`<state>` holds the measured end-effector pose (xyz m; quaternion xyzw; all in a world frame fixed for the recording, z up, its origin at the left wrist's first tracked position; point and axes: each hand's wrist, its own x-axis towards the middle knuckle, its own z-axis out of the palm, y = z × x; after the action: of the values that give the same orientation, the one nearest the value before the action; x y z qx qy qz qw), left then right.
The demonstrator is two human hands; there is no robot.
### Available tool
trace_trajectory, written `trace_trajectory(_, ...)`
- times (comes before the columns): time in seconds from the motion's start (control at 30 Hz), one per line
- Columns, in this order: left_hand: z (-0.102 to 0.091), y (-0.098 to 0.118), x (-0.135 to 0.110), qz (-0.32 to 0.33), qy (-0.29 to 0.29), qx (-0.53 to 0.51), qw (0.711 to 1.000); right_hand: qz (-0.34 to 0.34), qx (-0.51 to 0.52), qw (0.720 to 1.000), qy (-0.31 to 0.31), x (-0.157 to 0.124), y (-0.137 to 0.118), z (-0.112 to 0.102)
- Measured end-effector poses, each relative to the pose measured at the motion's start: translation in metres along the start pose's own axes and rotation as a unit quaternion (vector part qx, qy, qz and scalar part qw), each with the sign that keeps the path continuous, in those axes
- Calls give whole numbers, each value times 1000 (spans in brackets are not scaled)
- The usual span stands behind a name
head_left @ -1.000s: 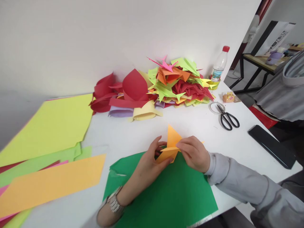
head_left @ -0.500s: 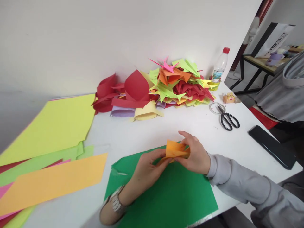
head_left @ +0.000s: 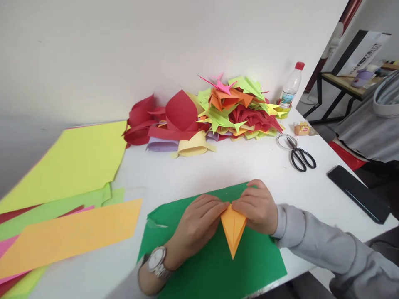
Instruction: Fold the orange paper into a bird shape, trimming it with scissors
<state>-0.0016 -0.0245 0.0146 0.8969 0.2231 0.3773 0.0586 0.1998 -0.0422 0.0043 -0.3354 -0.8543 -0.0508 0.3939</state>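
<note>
We see the folded orange paper (head_left: 233,228) just right of centre in the lower half of the frame, its point turned down toward the bottom edge, over a green sheet (head_left: 224,274) on the white table (head_left: 149,174). Our left hand (head_left: 199,226), with a watch (head_left: 156,258) at its wrist, has its fingers curled and its fingertips pressed on the paper's upper left corner. Our right hand (head_left: 257,207) is closed in a pinch on the upper right corner, fingers bent. At the left of the frame we have a yellow sheet (head_left: 75,162) and, below it, an orange strip (head_left: 75,236). A pile of folded paper shapes (head_left: 241,110) fills the upper middle; scissors (head_left: 299,155) and a black phone (head_left: 358,194) lie at the right, and a bottle (head_left: 289,89) stands at upper right.
</note>
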Motion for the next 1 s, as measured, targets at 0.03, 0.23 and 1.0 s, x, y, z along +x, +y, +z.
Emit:
trace_trajectory(0.03,0,0,0,7,6,-1,1000,-12,-4,1000,5,1,-1,-1)
trace_trajectory(0.23,-1,-2,0,23,15,21,999,-42,-39,998,15,7,-2,-5)
trace_trajectory(1.0,-2,5,2,107,-18,188,976,-97,-72,993,0,4,2,-2)
